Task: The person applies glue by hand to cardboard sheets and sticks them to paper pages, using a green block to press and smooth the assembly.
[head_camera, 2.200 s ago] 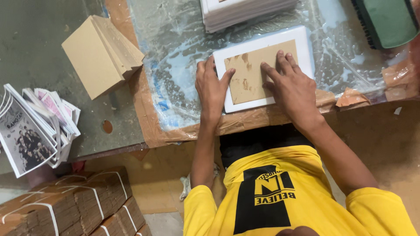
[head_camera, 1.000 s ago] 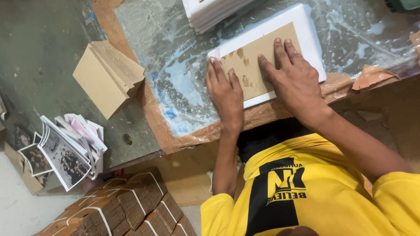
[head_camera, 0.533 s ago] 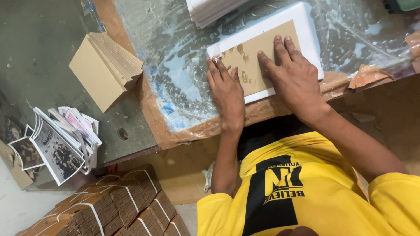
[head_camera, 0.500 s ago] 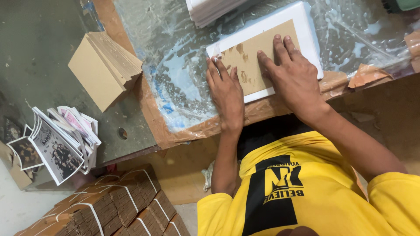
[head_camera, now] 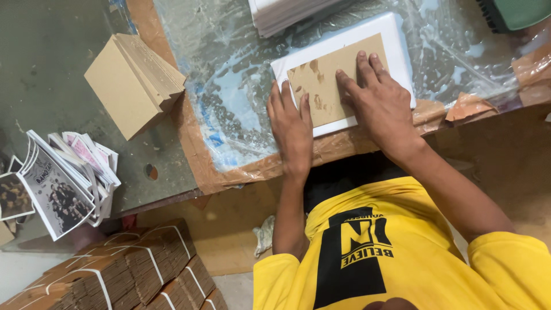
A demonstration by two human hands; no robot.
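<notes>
1. At far left, a fanned bundle of printed sheets with photos (head_camera: 54,183) overhangs the grey bench (head_camera: 46,63) edge; below it, strapped stacks of brown corrugated board (head_camera: 115,270) sit on the floor.
2. A stack of plain tan cardboard rectangles (head_camera: 129,83) lies on the bench, well apart from the work.
3. The left hand (head_camera: 293,129) lies flat, fingers extended, grasping nothing; its fingertips touch the left edge of the white rectangular sheet (head_camera: 396,51).
4. The tan board panel (head_camera: 327,80), blotched with damp marks, lies centred on that sheet, on glue-smeared clear plastic film (head_camera: 229,86).
5. The right hand (head_camera: 381,106) presses flat on the panel, palm open, no grip closed.
6. Judgement: press evenly from centre outward and keep the white border equal on all sides.
</notes>
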